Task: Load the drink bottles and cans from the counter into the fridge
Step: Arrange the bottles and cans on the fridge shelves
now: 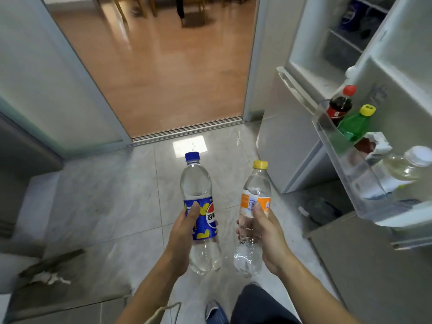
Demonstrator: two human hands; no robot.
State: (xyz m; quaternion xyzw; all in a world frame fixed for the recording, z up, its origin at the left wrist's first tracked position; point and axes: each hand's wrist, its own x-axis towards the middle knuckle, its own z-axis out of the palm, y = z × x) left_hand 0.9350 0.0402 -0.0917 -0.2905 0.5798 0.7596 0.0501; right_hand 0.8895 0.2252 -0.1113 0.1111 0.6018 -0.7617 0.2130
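A clear bottle with a blue cap and blue label (200, 206) is held upright in the left hand (184, 232). The fingers are curled round its middle, with the thumb laid on the label. Just beside it, a clear bottle with a yellow cap and orange label (254, 213) is held in the right hand (264, 232), gripped the same way, a bit below the label. Both bottles are kept over the pale tiled floor (112, 206), side by side but apart.

Further right, the fridge (304, 54) is seen with its door open. In the door shelf (339, 155) a dark cola bottle with a red cap (340, 106) is stood, and next to it a green bottle with a yellow cap (355, 125). A small carton (376, 146) is tucked in after that, then a clear bottle with a white cap (411, 164) (its drink looks pale yellow).
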